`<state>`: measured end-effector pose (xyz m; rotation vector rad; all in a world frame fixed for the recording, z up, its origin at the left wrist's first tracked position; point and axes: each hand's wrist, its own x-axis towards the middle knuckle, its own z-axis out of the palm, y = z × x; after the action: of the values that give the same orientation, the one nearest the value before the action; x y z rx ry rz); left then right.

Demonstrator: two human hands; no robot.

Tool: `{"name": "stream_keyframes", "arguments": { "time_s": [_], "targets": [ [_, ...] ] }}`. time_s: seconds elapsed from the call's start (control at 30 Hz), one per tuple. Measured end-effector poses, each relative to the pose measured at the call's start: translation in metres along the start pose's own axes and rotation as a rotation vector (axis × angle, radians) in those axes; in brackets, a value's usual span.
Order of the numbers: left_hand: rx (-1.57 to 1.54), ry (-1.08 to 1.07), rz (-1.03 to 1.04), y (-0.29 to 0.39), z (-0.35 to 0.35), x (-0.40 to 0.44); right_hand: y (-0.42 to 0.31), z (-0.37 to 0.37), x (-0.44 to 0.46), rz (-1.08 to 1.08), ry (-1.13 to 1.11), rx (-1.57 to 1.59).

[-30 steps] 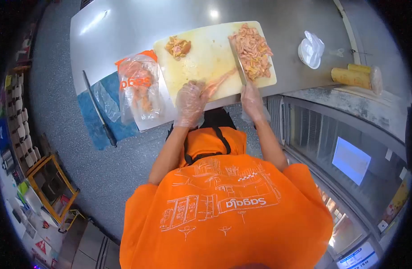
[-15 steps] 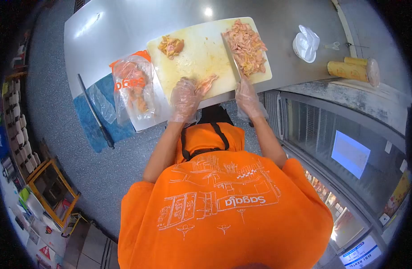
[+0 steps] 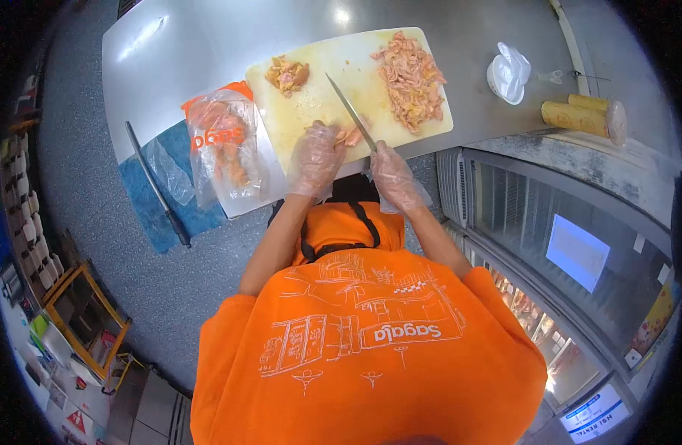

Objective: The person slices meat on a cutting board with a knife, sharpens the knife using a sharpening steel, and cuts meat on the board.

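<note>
My right hand (image 3: 394, 178) grips the knife (image 3: 348, 108), left hand (image 3: 316, 159) clamps the meat (image 3: 351, 136) beside it, and if that meat skids, I could get cut!

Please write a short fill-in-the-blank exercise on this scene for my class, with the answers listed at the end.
1. The right hand holds a ____ with a long blade.
2. The left hand is beside a piece of meat on a white cutting ____.
3. The person's shirt is coloured ____.
4. The sharpening steel lies on a cloth coloured ____.

Missing words: knife; board; orange; blue.
</note>
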<state>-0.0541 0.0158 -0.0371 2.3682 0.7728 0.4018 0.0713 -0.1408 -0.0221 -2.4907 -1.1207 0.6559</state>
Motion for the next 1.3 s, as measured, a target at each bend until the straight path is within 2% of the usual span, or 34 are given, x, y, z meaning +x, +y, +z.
{"name": "stream_keyframes", "arguments": {
  "time_s": [0.13, 0.23, 0.33, 0.43, 0.53, 0.63, 0.73, 0.77, 0.83, 0.87, 0.97, 1.07, 1.27, 1.3],
  "targets": [
    [0.065, -0.079, -0.023, -0.003, -0.005, 0.016, 0.016, -0.013, 0.007, 0.114, -0.019, -0.024],
    [-0.729, -0.356, -0.644, -0.006, -0.019, 0.030, 0.025, -0.026, 0.007, 0.120, 0.045, 0.089],
    [-0.870, -0.255, -0.686, -0.014, -0.035, 0.044, 0.036, -0.025, 0.002, 0.181, 0.094, 0.176],
    [-1.041, -0.001, -0.583, -0.008, -0.034, 0.048, 0.025, -0.037, -0.008, 0.273, 0.032, 0.304],
    [-0.430, 0.119, -0.009, -0.014, -0.020, 0.051, 0.021, -0.042, -0.012, 0.341, 0.017, 0.351],
    [0.316, -0.281, 0.242, 0.013, -0.018, 0.047, 0.007, -0.050, -0.018, 0.323, 0.093, 0.254],
    [0.258, -0.086, 0.411, 0.023, -0.008, 0.027, 0.013, -0.037, -0.012, 0.224, 0.091, 0.195],
    [0.199, -0.041, 0.401, 0.023, -0.007, 0.022, 0.014, -0.035, -0.012, 0.199, 0.035, 0.216],
    [0.133, -0.054, 0.218, 0.019, 0.005, 0.017, -0.006, -0.052, -0.016, 0.151, -0.082, 0.255],
    [0.101, -0.055, 0.129, 0.016, 0.011, 0.017, 0.001, -0.043, -0.014, 0.125, -0.069, 0.236],
    [0.222, -0.114, 0.033, 0.029, 0.008, 0.028, 0.025, -0.021, -0.010, 0.098, -0.023, 0.178],
    [0.280, -0.127, 0.046, 0.044, 0.002, 0.034, 0.031, -0.028, -0.004, 0.153, 0.000, 0.151],
    [0.185, -0.072, -0.175, 0.042, 0.023, 0.058, 0.042, -0.015, 0.014, 0.069, 0.003, 0.130],
    [0.179, -0.123, -0.236, 0.044, 0.023, 0.063, 0.045, -0.015, 0.013, 0.063, 0.007, 0.129]
  ]
}}
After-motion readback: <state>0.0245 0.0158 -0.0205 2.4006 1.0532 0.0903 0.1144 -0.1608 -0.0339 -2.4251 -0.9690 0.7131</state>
